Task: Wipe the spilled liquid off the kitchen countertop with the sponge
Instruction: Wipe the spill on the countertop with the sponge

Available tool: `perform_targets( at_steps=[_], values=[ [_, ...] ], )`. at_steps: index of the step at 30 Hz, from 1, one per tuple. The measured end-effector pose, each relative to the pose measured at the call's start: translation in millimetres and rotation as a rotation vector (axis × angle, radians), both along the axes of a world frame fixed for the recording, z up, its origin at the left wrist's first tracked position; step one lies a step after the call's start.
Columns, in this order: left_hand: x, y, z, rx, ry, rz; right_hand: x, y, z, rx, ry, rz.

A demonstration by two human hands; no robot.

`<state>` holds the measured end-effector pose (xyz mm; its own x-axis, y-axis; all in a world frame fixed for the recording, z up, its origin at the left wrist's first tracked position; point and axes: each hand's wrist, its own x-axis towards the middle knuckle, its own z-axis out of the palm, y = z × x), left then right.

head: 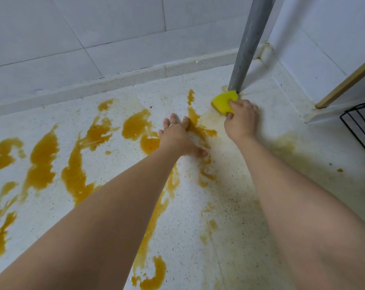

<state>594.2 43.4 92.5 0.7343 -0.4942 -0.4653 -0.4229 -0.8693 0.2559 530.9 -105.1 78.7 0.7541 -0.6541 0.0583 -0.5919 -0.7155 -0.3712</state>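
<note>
Sponge, yellow foam block (224,101), gripped in right hand (241,120) at upper right of centre, pressed to the white speckled stone countertop (250,185) against the base of a grey metal pole (248,47). Left hand (178,137) flat, fingers spread, resting in the orange-brown spilled liquid (77,172) mid-frame. Risks: palm sliding on the wet film; one small sponge likely saturating and smearing, given pale streaks at right; liquid lodging round the pole foot. Sponge underside hidden; black wire rack (361,124) cut off at right edge
</note>
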Motion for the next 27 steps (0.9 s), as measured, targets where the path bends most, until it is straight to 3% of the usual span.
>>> perform_targets(
  at_steps=[6, 11, 16, 21, 25, 27],
  values=[
    [0, -1, -4, -0.024, 0.004, 0.032, -5, 40, 1, 0.121, -0.078, 0.308],
    [-1, 1, 0, -0.027, 0.019, 0.016, -13, 6, 3, 0.045, -0.025, -0.001],
    [-2, 1, -3, -0.05, -0.006, 0.033, -27, 57, 1, 0.116, -0.073, 0.263],
    [-3, 4, -2, -0.043, 0.016, 0.01, -22, 20, 3, 0.046, -0.025, -0.012],
    [-1, 1, -3, -0.049, -0.033, 0.013, -23, 71, -2, 0.114, -0.059, 0.265],
    [-3, 4, -1, -0.025, -0.018, 0.001, -34, 63, 0, 0.102, -0.039, 0.237]
  ],
)
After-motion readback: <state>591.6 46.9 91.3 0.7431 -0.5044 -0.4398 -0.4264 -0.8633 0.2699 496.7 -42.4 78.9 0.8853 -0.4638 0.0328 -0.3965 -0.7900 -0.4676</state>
